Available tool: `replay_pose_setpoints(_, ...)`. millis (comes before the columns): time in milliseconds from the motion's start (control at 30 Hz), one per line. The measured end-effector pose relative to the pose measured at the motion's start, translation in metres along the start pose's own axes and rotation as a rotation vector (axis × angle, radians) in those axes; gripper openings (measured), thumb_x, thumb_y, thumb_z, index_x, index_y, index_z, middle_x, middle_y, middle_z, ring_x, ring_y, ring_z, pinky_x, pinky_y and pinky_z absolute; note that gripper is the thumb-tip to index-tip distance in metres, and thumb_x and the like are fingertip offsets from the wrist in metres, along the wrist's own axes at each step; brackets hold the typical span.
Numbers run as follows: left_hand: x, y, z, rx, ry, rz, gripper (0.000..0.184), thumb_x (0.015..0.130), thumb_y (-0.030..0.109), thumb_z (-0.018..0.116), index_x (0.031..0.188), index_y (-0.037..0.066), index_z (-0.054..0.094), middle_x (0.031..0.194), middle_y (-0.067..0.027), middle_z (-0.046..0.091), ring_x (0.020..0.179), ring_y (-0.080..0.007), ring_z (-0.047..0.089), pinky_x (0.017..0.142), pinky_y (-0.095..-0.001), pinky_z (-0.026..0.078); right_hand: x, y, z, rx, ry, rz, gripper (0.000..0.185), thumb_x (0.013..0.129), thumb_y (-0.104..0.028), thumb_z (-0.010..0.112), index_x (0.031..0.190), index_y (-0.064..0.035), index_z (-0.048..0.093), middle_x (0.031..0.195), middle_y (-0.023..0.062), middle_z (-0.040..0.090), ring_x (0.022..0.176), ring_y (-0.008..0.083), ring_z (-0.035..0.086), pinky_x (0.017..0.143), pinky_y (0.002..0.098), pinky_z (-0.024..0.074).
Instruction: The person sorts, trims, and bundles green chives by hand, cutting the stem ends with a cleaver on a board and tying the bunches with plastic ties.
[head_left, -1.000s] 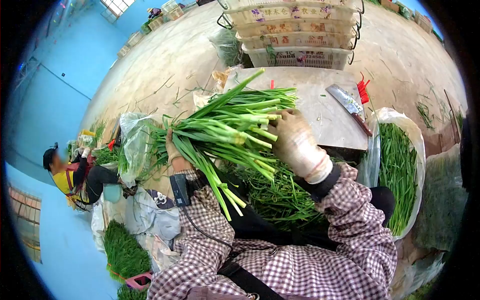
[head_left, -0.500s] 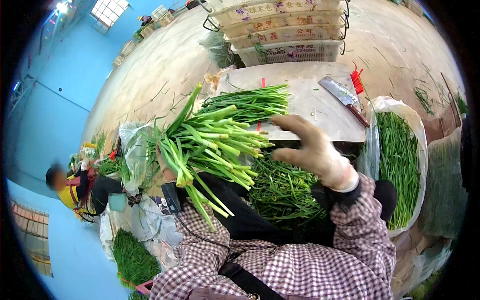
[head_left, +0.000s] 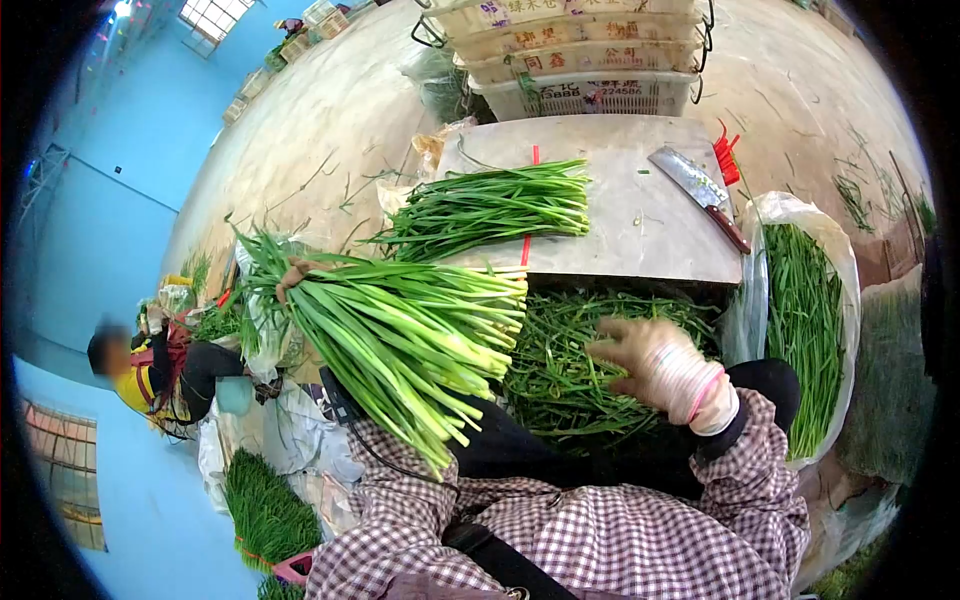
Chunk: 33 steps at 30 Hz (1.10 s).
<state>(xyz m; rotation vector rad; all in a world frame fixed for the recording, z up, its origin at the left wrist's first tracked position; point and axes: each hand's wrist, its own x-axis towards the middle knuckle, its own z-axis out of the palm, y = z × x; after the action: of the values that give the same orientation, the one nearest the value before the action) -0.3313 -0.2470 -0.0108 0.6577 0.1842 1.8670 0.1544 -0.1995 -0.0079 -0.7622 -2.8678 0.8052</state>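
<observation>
My left hand (head_left: 297, 277), mostly hidden under leaves, grips a large bunch of green stalks (head_left: 400, 320), its pale cut ends fanned toward the lower right. Gloved and wrapped at the wrist, my right hand (head_left: 655, 365) hovers over a pile of loose green leaves (head_left: 585, 385), fingers apart and holding nothing that shows. On the low board (head_left: 640, 235) lies a smaller bunch of greens (head_left: 490, 208) across a red strip (head_left: 525, 250). A cleaver (head_left: 700, 190) with a wooden handle rests at the board's right side.
Stacked white crates (head_left: 590, 60) stand behind the board. Red ties (head_left: 727, 155) lie by its right corner. An open plastic bag of greens (head_left: 805, 330) is at the right. Another person (head_left: 165, 365) sits at the left, near more greens (head_left: 265, 505).
The held bunch has swung and spread over my left forearm, its leaves now falling across my left hand. My right hand has come away from the stalks and dropped down over the loose pile.
</observation>
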Motion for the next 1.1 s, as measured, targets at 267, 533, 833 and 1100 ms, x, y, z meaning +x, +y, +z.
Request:
replay_pose_setpoints(267, 0.012, -0.015, 0.028, -0.202, -0.29, -0.044, 0.024, 0.096, 0.023, 0.051, 0.115, 0.01, 0.057, 0.079, -0.0003, 0.055, 0.082, -0.0173, 0.059, 0.101, -0.0407, 0.043, 0.089, -0.027, -0.013, 0.373, 0.435, -0.237, 0.066, 0.073, -0.025, 0.079, 0.13, -0.0058, 0.054, 0.12, 0.0198, 0.061, 0.109, 0.0389, 0.059, 0.091, 0.0419, 0.0489)
replay_pose_setpoints(533, -0.004, -0.017, 0.117, -0.329, -0.617, -0.025, 0.026, 0.095, 0.016, 0.052, 0.119, 0.006, 0.051, 0.077, 0.0001, 0.06, 0.082, -0.0166, 0.062, 0.099, -0.0387, 0.045, 0.022, 0.025, 0.042, -0.269, -0.189, 0.141, 0.02, 0.089, -0.017, 0.058, 0.107, -0.0192, 0.067, 0.093, 0.005, 0.07, 0.084, 0.0254, 0.069, 0.074, 0.0383, 0.0546)
replay_pose_setpoints(833, 0.009, -0.011, 0.145, -0.38, -0.9, -0.01, 0.051, 0.087, 0.015, 0.062, 0.132, 0.001, 0.04, 0.076, -0.0003, 0.067, 0.074, -0.0132, 0.066, 0.079, -0.0302, 0.055, 0.052, -0.029, -0.054, 0.174, 0.784, -0.271, 0.041, 0.081, -0.028, 0.072, 0.119, -0.0136, 0.064, 0.101, 0.0118, 0.066, 0.093, 0.0328, 0.063, 0.083, 0.0433, 0.048)
replay_pose_setpoints(1100, 0.0, 0.029, 0.143, -0.259, -0.86, 0.14, 0.041, 0.093, 0.011, 0.055, 0.131, 0.004, 0.04, 0.08, -0.0014, 0.07, 0.078, -0.0121, 0.067, 0.083, -0.0299, 0.054, 0.06, 0.032, 0.015, 0.818, 0.416, 0.146, 0.024, 0.089, -0.018, 0.069, 0.109, -0.0031, 0.067, 0.093, 0.0115, 0.071, 0.083, 0.0176, 0.066, 0.077, 0.0313, 0.0523)
